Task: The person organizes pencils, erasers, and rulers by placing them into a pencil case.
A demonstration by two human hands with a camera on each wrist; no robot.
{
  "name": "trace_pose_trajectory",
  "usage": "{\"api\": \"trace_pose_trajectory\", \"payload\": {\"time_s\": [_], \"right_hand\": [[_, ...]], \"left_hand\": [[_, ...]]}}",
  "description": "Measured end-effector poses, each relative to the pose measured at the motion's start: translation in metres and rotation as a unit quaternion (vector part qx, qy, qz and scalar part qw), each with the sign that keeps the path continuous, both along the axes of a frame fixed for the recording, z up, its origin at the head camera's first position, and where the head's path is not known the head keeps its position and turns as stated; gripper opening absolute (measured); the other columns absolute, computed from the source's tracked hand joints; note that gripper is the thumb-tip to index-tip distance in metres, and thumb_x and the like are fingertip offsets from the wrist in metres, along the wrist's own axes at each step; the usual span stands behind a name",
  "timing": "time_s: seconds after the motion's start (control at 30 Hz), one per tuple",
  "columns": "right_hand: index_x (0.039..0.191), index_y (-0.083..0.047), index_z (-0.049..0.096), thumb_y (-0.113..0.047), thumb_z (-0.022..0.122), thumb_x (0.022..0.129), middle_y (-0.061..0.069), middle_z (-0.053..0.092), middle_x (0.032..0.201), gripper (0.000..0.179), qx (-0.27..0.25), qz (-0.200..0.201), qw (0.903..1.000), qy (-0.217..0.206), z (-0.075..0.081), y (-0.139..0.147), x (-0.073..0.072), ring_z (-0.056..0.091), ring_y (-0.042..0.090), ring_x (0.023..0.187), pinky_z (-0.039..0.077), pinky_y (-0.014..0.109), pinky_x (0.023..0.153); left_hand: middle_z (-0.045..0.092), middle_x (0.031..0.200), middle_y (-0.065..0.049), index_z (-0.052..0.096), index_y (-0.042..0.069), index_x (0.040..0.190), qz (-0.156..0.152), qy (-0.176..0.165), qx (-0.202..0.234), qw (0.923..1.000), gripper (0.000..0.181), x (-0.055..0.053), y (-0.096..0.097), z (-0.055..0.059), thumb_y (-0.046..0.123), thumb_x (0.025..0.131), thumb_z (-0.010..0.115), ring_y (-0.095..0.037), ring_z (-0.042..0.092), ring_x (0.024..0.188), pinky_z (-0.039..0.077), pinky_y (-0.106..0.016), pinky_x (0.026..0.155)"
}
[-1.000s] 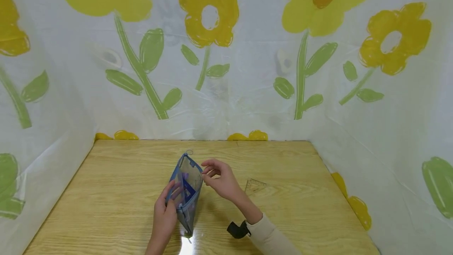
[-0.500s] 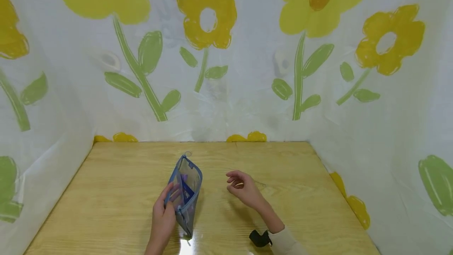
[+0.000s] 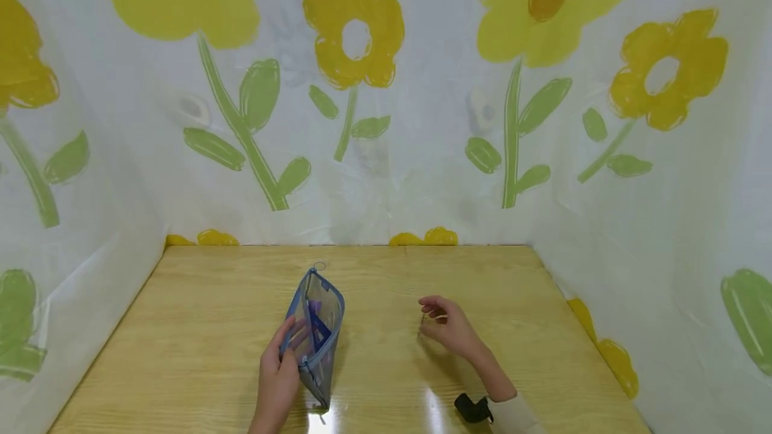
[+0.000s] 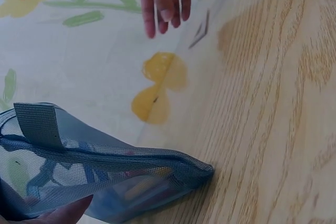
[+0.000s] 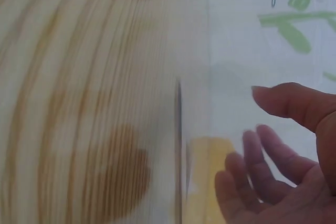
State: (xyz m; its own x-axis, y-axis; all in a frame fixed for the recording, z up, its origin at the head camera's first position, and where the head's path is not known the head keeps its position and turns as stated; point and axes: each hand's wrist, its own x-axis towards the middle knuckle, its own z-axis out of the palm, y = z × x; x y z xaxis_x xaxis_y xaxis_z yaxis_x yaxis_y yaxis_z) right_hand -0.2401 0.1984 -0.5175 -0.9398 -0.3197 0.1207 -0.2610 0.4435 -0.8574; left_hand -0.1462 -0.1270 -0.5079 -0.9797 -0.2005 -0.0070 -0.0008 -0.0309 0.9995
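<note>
My left hand (image 3: 277,374) grips the side of a blue mesh zip pencil case (image 3: 319,374), which stands tilted with its mouth open. Inside show a dark blue item (image 3: 319,328) and something purple, both hard to make out. To the right, my right hand (image 3: 452,330) hovers low above the table, its fingers loosely bent and thumb apart. Near those fingertips is a clear set square (image 4: 205,31), seen almost edge-on in the right wrist view. No grip on it shows; the right wrist view leaves a gap between the thumb and fingers (image 5: 262,161).
The wood-grain table (image 3: 199,327) spreads around both hands. A white flowered sheet (image 3: 422,153) walls in the back and both sides. A black wrist camera (image 3: 472,408) sits on my right wrist, beside a cream sleeve (image 3: 512,415).
My right hand has moved right, from the pencil case's rim over to the set square. My left hand keeps holding the case in nearly the same spot.
</note>
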Motion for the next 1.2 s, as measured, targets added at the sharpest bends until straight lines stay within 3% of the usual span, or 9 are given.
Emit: {"api": "trace_pose_trajectory", "payload": {"time_s": [0.2, 0.47, 0.6, 0.87, 1.07, 1.2], "right_hand": [[0.134, 0.004, 0.058, -0.004, 0.078, 0.085, 0.022, 0.061, 0.127, 0.054, 0.059, -0.031, 0.9977, -0.009, -0.003, 0.017, 0.001, 0.056, 0.040, 0.117, 0.050, 0.056, 0.098], [0.125, 0.005, 0.064, -0.006, 0.093, 0.067, 0.020, 0.063, 0.121, 0.066, 0.156, -0.080, 0.9845, -0.013, -0.010, 0.024, 0.000, 0.058, 0.040, 0.113, 0.052, 0.054, 0.096], [0.123, 0.002, 0.066, -0.007, 0.091, 0.070, 0.013, 0.065, 0.113, 0.059, 0.159, -0.084, 0.9832, -0.031, -0.012, 0.025, -0.001, 0.059, 0.034, 0.109, 0.053, 0.052, 0.094], [0.114, -0.001, 0.067, -0.005, 0.086, 0.074, 0.007, 0.062, 0.097, 0.045, 0.150, -0.079, 0.9842, -0.051, -0.007, 0.025, -0.005, 0.056, 0.021, 0.090, 0.052, 0.038, 0.077], [0.117, 0.003, 0.067, -0.016, 0.084, 0.081, 0.012, 0.067, 0.108, 0.044, 0.157, -0.073, 0.9841, -0.039, -0.006, 0.018, -0.005, 0.063, 0.029, 0.102, 0.055, 0.048, 0.088], [0.117, 0.004, 0.067, -0.020, 0.085, 0.080, 0.014, 0.068, 0.110, 0.047, 0.163, -0.061, 0.9847, -0.006, -0.005, 0.011, -0.008, 0.062, 0.031, 0.101, 0.044, 0.054, 0.101]], "left_hand": [[0.043, 0.153, -0.028, 0.024, -0.007, 0.157, 0.002, 0.006, 0.003, 1.0000, 0.057, 0.001, 0.001, -0.002, -0.010, 0.100, 0.020, -0.042, 0.045, 0.140, 0.051, -0.034, 0.106], [0.043, 0.152, -0.029, 0.026, -0.007, 0.156, 0.001, 0.001, 0.004, 1.0000, 0.056, 0.001, 0.002, -0.004, -0.009, 0.100, 0.021, -0.041, 0.047, 0.138, 0.053, -0.032, 0.104], [0.043, 0.152, -0.029, 0.025, -0.006, 0.157, -0.005, -0.001, -0.002, 1.0000, 0.057, 0.001, 0.002, -0.004, -0.009, 0.101, 0.020, -0.042, 0.046, 0.139, 0.053, -0.033, 0.105], [0.043, 0.152, -0.029, 0.025, -0.006, 0.157, -0.003, 0.004, -0.001, 1.0000, 0.059, -0.002, 0.004, -0.001, -0.011, 0.098, 0.020, -0.042, 0.047, 0.138, 0.051, -0.038, 0.106], [0.043, 0.152, -0.029, 0.024, -0.005, 0.157, -0.008, -0.005, -0.007, 0.9999, 0.059, -0.003, 0.004, -0.001, -0.010, 0.099, 0.020, -0.042, 0.047, 0.138, 0.050, -0.041, 0.108], [0.042, 0.153, -0.028, 0.024, -0.005, 0.158, -0.009, -0.005, -0.005, 0.9999, 0.059, -0.004, 0.004, -0.002, -0.010, 0.099, 0.020, -0.042, 0.047, 0.139, 0.050, -0.040, 0.107]]}}
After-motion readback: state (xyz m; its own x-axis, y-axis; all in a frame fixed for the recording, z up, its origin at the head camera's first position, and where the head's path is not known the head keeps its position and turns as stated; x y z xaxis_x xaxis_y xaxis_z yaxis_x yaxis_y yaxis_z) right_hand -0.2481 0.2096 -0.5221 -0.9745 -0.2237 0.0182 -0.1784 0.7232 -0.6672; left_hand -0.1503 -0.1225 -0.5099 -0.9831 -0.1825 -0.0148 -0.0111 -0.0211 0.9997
